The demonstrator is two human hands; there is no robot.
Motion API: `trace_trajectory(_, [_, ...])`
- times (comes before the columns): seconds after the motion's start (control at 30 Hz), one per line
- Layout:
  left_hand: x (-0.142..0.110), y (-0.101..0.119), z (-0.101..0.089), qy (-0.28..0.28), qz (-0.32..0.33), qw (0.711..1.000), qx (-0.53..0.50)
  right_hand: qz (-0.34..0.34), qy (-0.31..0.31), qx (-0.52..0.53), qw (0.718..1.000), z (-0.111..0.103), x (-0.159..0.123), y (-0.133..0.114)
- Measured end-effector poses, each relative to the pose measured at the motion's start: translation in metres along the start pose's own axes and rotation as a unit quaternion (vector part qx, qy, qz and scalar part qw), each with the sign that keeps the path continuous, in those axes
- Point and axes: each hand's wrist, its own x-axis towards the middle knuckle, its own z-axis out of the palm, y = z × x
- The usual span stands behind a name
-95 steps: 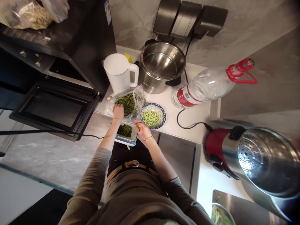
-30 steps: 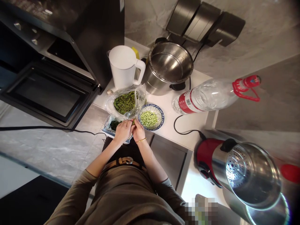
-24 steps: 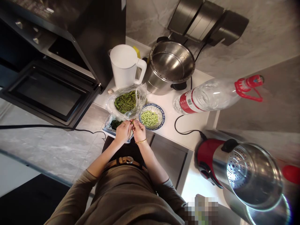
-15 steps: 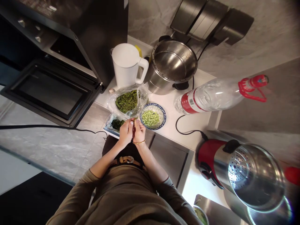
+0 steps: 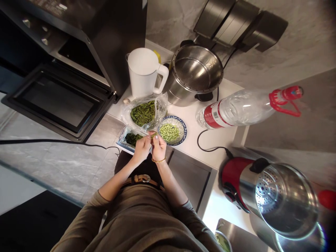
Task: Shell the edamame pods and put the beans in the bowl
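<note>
Since the first picture, the left hand has come away from the bag and gone to the right hand. Now the two hands are close together, past the belt, and a green pod shows between them.

The biggest thing is a black oven with its door hanging open, on the left. On the white table there is a big clear plastic bottle with a red cap and red handle, a round silver metal pot with black handles, and a tall white jug. In front of the jug is a clear plastic bag full of green pods. Next to the bag is a round white plate with a blue rim, with pale green beans on it. A blue and white box with dark green bits inside is just beside the left hand.

The smallest thing is the thin green pod. The fingers of both hands are nearly closed and pinch it, near the plate.
</note>
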Motion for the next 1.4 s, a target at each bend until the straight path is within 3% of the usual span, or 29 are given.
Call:
trace_trajectory(0.07, [-0.002, 0.002, -0.001, 0.018, 0.034, 0.997, 0.061, -0.113, 0.008, -0.053, 0.992, 0.0, -0.003, -0.006])
trace_trajectory(0.13, [-0.002, 0.002, 0.0, 0.025, 0.035, 0.997, 0.065, -0.173, -0.008, -0.101, 0.98, -0.001, -0.006, -0.009])
trace_trajectory(0.27, [-0.004, 0.003, 0.003, 0.051, 0.0, 0.998, -0.035, -0.213, -0.01, -0.137, 0.967, 0.0, -0.013, -0.006])
trace_trajectory(0.47, [-0.01, 0.022, 0.015, 0.134, -0.042, 0.977, -0.162, -0.264, 0.096, -0.142, 0.949, 0.01, -0.026, 0.006])
trace_trajectory(0.6, [-0.011, 0.023, 0.014, 0.16, -0.046, 0.965, -0.205, -0.224, 0.086, -0.092, 0.966, 0.016, -0.024, 0.003])
trace_trajectory(0.7, [-0.009, 0.013, 0.006, 0.121, 0.04, 0.984, -0.125, -0.108, 0.047, 0.023, 0.993, 0.019, -0.02, -0.002])
trace_trajectory(0.8, [-0.007, 0.005, -0.002, 0.089, 0.145, 0.985, 0.008, -0.022, 0.006, 0.132, 0.991, 0.022, -0.018, -0.009])
trace_trajectory(0.97, [-0.004, 0.005, -0.004, 0.073, 0.221, 0.965, 0.118, -0.031, 0.043, 0.162, 0.985, 0.025, -0.018, -0.013])
trace_trajectory(1.1, [-0.005, 0.007, 0.001, 0.085, 0.195, 0.97, 0.118, -0.056, 0.084, 0.112, 0.989, 0.024, -0.019, -0.01])
trace_trajectory(1.4, [-0.004, 0.016, 0.003, 0.106, 0.109, 0.988, -0.009, -0.108, 0.086, 0.042, 0.99, 0.026, -0.019, -0.005])
